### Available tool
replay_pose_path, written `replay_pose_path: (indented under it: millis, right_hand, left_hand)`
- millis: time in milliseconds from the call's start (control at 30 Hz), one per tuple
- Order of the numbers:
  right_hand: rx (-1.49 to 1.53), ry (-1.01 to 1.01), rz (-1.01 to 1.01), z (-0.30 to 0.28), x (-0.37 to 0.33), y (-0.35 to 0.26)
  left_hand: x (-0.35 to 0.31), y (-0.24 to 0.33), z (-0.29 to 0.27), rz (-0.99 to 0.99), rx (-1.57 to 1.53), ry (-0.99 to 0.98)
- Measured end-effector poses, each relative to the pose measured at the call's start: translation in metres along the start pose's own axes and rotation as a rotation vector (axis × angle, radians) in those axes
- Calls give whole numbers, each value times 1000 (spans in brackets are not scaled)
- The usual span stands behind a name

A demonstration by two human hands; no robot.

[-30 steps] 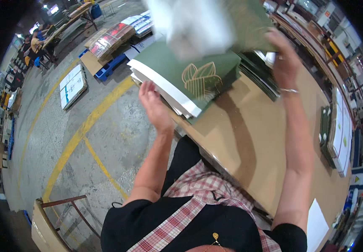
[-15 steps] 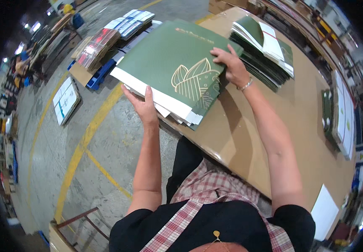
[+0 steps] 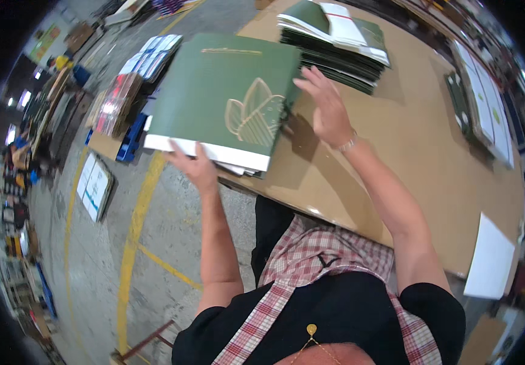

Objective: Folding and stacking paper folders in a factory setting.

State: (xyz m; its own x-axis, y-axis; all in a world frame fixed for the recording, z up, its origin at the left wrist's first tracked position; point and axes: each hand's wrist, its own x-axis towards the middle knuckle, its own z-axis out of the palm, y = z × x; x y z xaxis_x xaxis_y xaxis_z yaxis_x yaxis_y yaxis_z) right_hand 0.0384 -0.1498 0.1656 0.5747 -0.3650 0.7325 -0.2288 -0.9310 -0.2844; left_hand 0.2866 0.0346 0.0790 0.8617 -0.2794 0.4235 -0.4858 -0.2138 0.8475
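A stack of large green printed sheets (image 3: 214,91) with gold leaf-like line drawings and a white strip along its near side lies at the table's left corner. The lower sheets stick out a little unevenly at the near edge. My left hand (image 3: 194,167) touches that white near edge, thumb and fingers apart. At the stack's right side, my right hand (image 3: 328,112) is open, fingers stretched toward the edge. Whether its fingertips touch the sheets I cannot tell.
The brown-topped table (image 3: 390,152) bears a thick pile of folded green sheets (image 3: 335,58) at its far side. Another bundle (image 3: 484,100) lies at the right, and a white sheet (image 3: 490,258) near the right edge. Tied bundles (image 3: 95,185) sit on the floor at left.
My right hand has drawn back off the top of the sheets to their right side. The stack sits straighter, and my left hand stays by its near edge. The whole view has shifted.
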Motion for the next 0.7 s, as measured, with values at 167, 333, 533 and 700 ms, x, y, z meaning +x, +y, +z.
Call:
replay_pose_path:
  millis: [167, 333, 533, 700]
  right_hand:
    - [37, -29, 275, -120, -196, -85]
    - [-370, 196, 1230, -157, -435, -175]
    - [-460, -624, 1627, -199, -625, -191]
    - [-109, -1209, 1250, -190, -657, -183]
  left_hand:
    - [-16, 93, -25, 497, -104, 225]
    - [-123, 153, -3, 831, -513, -669]
    - [-137, 147, 34, 735, 676, -476]
    - [-44, 94, 9, 555, 984, -519]
